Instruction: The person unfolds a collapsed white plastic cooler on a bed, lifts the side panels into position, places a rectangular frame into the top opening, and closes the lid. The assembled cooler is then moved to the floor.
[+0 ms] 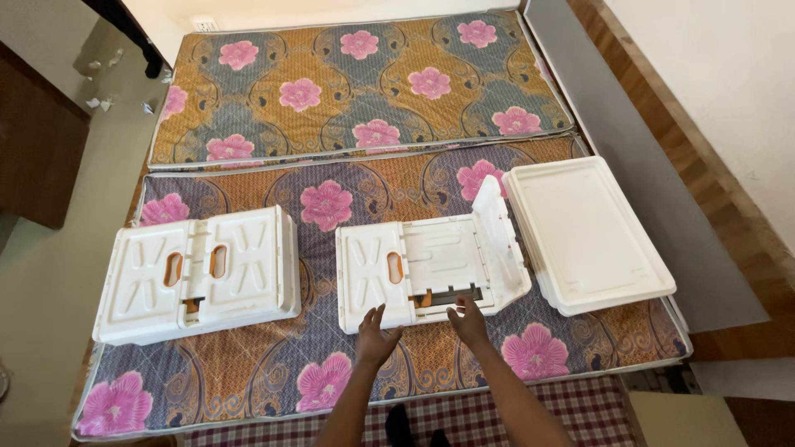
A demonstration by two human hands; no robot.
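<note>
Hands (377, 335) (469, 321) touch half-unfolded white crate (431, 269) on mattress (248, 381).

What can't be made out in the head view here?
- Near edge of the middle white folding panel: partly covered by the left hand and right hand; contact unclear.
- Its dark latch slot: too small to read.
- Stack of white trays: count unclear, top tray hides the rest.
- Dark object at the bottom edge: cut off, between the forearms.
</note>
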